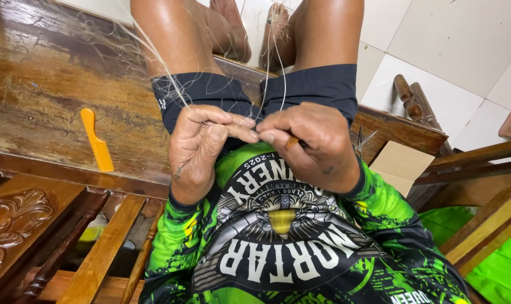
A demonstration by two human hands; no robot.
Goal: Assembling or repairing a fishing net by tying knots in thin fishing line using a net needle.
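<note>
Two hands meet fingertip to fingertip over my lap: my left hand (202,143) pinches a bundle of pale fine strands (165,67), my right hand (311,143) is closed narrow on one small brown stick tool (292,143) and touches the same strands. Those fibres run away from the pinch toward the far side, long axis slanting up-left past my knees, equally near both hands. Left on the wooden bench (47,90) lies one orange comb (97,139); right, one cardboard box (400,163), with one pair of scissors (361,141) just beside it

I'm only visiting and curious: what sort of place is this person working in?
Probably a home, perhaps a porch or sitting room: a carved wooden bench, a pale tiled floor, and an orange comb lying beside the seated person.
</note>
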